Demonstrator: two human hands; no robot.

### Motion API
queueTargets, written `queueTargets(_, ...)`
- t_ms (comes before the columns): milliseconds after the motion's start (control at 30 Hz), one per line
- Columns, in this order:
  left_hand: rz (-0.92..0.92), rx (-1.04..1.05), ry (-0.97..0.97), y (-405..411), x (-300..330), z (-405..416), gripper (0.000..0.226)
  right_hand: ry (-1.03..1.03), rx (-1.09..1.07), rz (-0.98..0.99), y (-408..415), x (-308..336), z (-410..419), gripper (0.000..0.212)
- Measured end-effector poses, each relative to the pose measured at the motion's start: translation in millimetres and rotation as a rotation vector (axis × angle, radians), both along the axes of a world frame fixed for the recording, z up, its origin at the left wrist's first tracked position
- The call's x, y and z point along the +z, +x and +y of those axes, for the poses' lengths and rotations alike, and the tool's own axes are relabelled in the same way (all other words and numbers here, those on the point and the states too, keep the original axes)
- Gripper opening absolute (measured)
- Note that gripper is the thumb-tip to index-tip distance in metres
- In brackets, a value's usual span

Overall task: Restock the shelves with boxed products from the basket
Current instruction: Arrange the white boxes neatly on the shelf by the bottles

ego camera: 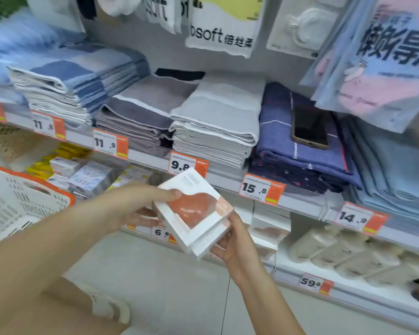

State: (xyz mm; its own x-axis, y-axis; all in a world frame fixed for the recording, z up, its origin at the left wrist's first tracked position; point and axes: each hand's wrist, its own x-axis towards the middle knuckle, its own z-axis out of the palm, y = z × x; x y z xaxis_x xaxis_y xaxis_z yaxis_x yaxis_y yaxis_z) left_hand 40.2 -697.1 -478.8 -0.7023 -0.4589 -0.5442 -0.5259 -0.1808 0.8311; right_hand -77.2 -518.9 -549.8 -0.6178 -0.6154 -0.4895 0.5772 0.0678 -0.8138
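The left hand [140,204] is gripping the stacked white boxes [194,213] from above, thumb curling over the top edge. The right hand [237,245] is cupping their lower corner from beneath, fingers curled around it.

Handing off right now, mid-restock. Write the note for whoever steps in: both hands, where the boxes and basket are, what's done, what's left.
Left hand: grips the top left of a small stack of white boxes, thumb on the top box.
Right hand: holds the same stack from its lower right.
The stack is in the air in front of the lower shelf, not yet placed.
Basket: at left, white with an orange rim; its contents are not visible.
Similar white boxes already stand on the lower shelf just right of the stack.
Left: shelve the held boxes, probably beside those, then check the basket.
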Motion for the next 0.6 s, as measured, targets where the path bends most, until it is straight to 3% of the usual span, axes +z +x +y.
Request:
queueTargets(167, -0.030, -0.162, 0.150, -21, -24, 54, 0.045, 0.098, -0.101, -0.026, -8, -12, 58, 0.041)
queueTargets(367, -0.032, -0.276, 0.337, -22, -54, 87, 0.021, 0.243, -0.167, -0.045, -3, 0, 97, 0.061)
queueTargets(467, 0.017, -0.311, 0.425, -20, -52, 99, 0.026, 0.283, -0.160, 0.058, 16, 13, 112, 0.064)
queueTargets(600, 0.134, -0.422, 0.394, -25, -39, 115, 0.031, 0.194, -0.197, 0.199, 43, 37, 124, 0.057)
